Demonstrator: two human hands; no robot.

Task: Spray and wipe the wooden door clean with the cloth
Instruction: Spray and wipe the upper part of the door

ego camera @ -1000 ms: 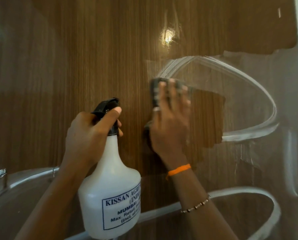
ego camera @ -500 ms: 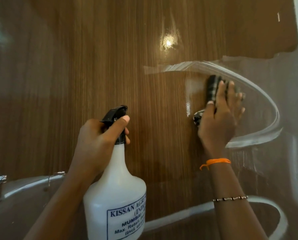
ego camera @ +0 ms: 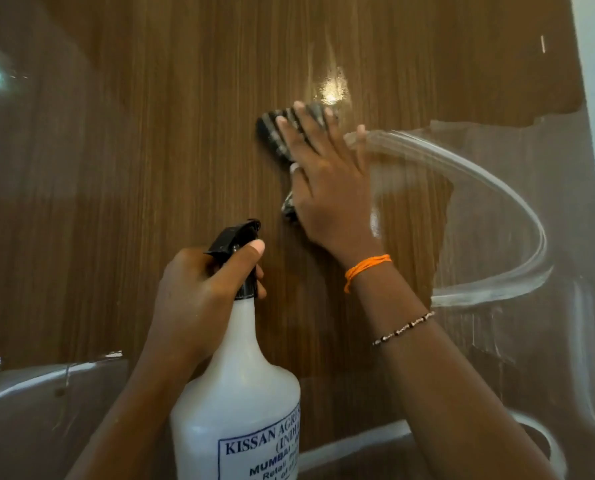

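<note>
- Cloth (ego camera: 290,133), dark with pale stripes, is lying flat against the wooden door (ego camera: 150,150), pinned there under the right hand (ego camera: 327,188); its edges are showing above the fingertips and below the thumb side of the palm.
- The right hand is pressing with fingers spread and flat, not curled around anything, just left of a hazy white smear (ego camera: 496,202) that is arcing across the door's right part.
- An orange thread (ego camera: 367,266) is circling the right wrist, and a beaded bracelet (ego camera: 403,327) is sitting further down the forearm.
- The left hand (ego camera: 199,299) is gripping the neck of a white spray bottle (ego camera: 237,393), closed around it, thumb resting beside the black trigger head (ego camera: 235,240); the bottle is standing upright, below and left of the cloth and apart from it.
- The bottle's label is reading "KISSAN AGRI", "(INDIA" and "MUMBA", cut off at the bottle's curve; the smaller lines beneath are too blurred to read fully.
</note>
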